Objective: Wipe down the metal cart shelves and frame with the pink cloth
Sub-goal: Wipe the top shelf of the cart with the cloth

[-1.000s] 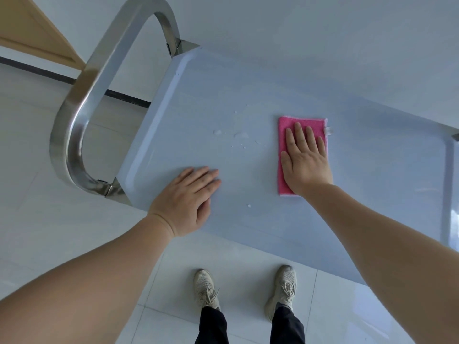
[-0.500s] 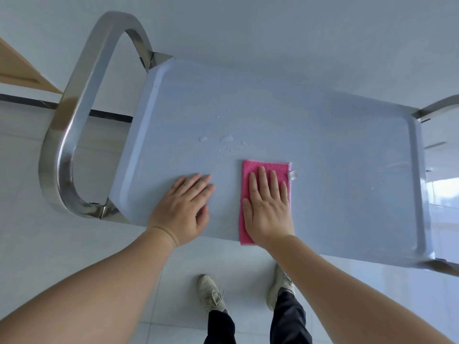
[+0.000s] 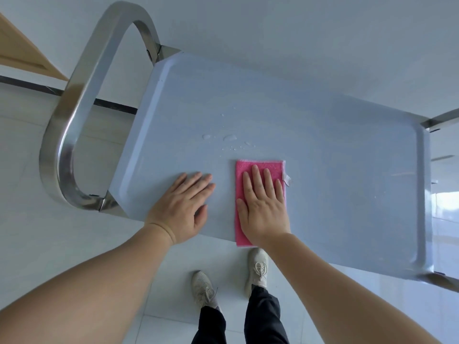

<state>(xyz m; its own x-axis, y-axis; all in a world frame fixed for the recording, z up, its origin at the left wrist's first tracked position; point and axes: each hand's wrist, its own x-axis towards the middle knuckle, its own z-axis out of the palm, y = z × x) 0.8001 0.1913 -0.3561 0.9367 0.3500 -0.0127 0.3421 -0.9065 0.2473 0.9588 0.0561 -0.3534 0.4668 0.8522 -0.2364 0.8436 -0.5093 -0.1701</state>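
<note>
1. Since a second ago, our right hand point(image 3: 263, 207) has drawn the pink cloth point(image 3: 259, 166) back from farther out on the top shelf point(image 3: 323, 157) to its near edge, close beside our left hand point(image 3: 183, 207), which has stayed where it was.
2. Our right hand lies flat on the cloth, palm down, fingers straight and close together, pointing away from us. It presses the cloth and grips nothing.
3. Our left hand rests flat on the bare shelf near the handle point(image 3: 74, 120) end, fingers straight and angled toward the cloth, holding nothing.
4. Both forearms reach forward over the near edge.
5. We see the cloth folded into a rectangle, its long axis running from the near edge toward the far one, across the shelf's length. Its near short end reaches the shelf's edge, and a white tag point(image 3: 286, 180) sticks out on its right side.
6. Water droplets point(image 3: 229, 138) sit on the shelf just beyond the cloth's far end.
</note>
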